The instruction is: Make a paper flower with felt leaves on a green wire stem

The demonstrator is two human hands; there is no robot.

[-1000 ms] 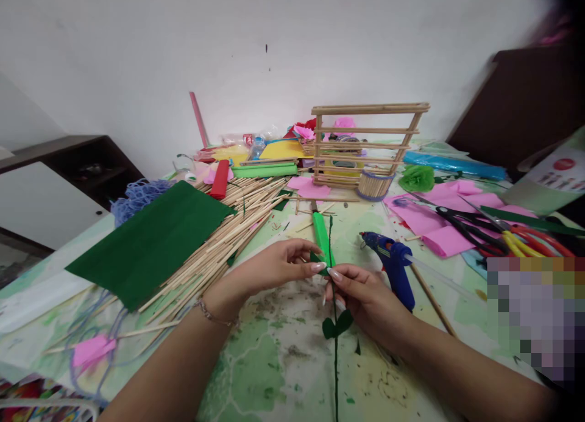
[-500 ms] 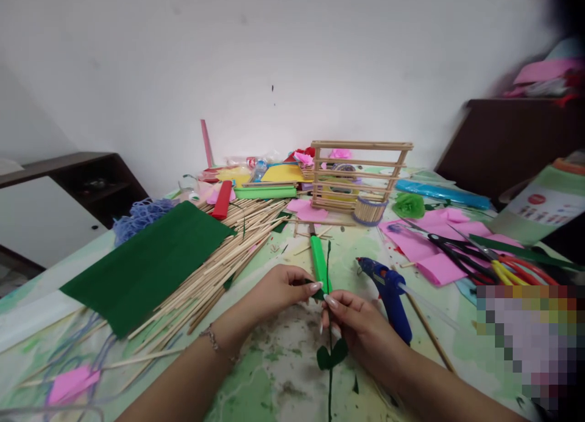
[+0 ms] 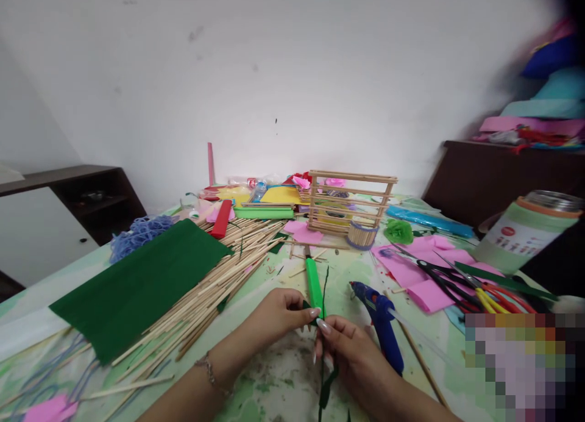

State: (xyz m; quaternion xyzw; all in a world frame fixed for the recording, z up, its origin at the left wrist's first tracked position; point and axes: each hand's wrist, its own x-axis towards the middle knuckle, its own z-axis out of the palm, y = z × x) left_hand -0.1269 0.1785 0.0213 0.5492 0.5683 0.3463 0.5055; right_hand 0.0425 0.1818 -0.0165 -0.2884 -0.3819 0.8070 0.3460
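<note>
My left hand (image 3: 280, 315) is closed in a pinch on a small dark green paper leaf (image 3: 306, 305), mostly hidden by the fingers. Close beside it, my right hand (image 3: 351, 347) grips a thin dark green stem (image 3: 325, 286) between thumb and fingers, with the fingertips of both hands nearly touching. More green leaf paper (image 3: 326, 390) hangs on the stem below the right hand. Just beyond the fingers lies a knife with a bright green handle (image 3: 313, 282). A blue glue gun (image 3: 382, 325) rests right of my right hand, a clear glue stick in its back.
Thin wooden sticks (image 3: 214, 275) and a dark green sheet (image 3: 141, 288) lie to the left. Behind stands a stick rack (image 3: 351, 196) with a small round stick basket (image 3: 362, 234). Scissors (image 3: 450, 282), pink paper (image 3: 429, 291) and a pale green bottle (image 3: 521, 233) are at the right.
The camera view has tilted up, so the table sits lower in the picture. The leaves on the stem have turned and now look narrower. Both hands keep their pinch.
</note>
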